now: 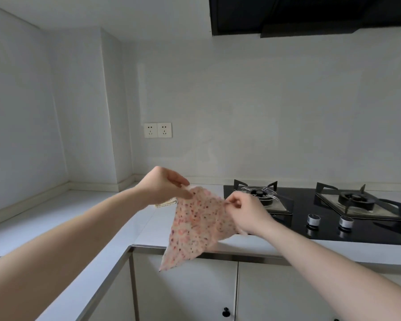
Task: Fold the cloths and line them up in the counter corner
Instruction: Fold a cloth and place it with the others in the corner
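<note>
On the left a white counter [56, 212] runs along the wall and turns at the corner toward the stove. The left hand [164, 185] reaches out over that corner, thumb and fingertips pinched on the top left corner of a pink speckled cloth [197, 224]. Just under and behind this hand, a second cloth [165, 202], pale and yellowish, lies on the counter, mostly hidden by the hand; whether it is folded cannot be told. On the wall above, a double socket [158, 130] sits well apart from both hands. The pink cloth hangs in the air between the hands, spread out with its top edge sagging a little, its lowest corner dropping in front of the counter edge and the white cabinets [188, 288] below. The right hand [244, 210] has its fingers curled and pinches the cloth's top right corner between thumb and forefinger. Behind it lies a black hob [310, 228] with two burners and two knobs [313, 220] near its front. A dark hood [310, 15] hangs above it at the upper right.
</note>
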### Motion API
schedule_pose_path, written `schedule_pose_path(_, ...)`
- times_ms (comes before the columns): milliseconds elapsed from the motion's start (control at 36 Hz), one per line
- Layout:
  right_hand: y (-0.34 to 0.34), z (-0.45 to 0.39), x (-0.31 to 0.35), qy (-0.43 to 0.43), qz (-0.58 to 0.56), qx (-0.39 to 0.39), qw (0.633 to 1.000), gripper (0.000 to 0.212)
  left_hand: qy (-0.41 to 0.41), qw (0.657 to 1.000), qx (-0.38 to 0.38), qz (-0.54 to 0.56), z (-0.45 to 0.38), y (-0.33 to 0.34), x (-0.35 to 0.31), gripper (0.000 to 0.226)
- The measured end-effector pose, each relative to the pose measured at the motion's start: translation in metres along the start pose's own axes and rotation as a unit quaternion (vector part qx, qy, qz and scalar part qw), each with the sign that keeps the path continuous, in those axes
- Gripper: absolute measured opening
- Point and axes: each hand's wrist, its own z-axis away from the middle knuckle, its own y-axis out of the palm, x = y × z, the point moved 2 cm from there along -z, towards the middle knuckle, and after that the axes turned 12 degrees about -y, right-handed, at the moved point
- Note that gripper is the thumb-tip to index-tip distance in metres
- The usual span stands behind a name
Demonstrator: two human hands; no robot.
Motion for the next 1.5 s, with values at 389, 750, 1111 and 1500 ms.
schedule_pose_path(389, -0.058, -0.013, 0.003, -0.059, 0.014, 0.002, 0.998, 0.019, 0.018, 0.999, -0.037, -0.012, -0.006, -0.016, 0.006, 0.038)
schedule_pose_path(750, -0.044, -0.037, -0.04, -0.038, 0.078, 0.101, 0.991, 0.01, -0.032, 0.997, -0.069, 0.0, -0.033, -0.006, 0.033, 0.026)
schedule_pose_path(1111, 0.012, -0.087, -0.083, 0.041, 0.154, 0.035, 0.987, 0.017, -0.122, 0.985, -0.064, 0.106, -0.096, 0.042, 0.085, 0.02)
schedule_pose_path(1500, 0.033, -0.12, -0.095, 0.039, 0.145, -0.039, 0.988, 0.011, -0.131, 0.973, -0.021, 0.189, -0.137, 0.059, 0.106, 0.016)
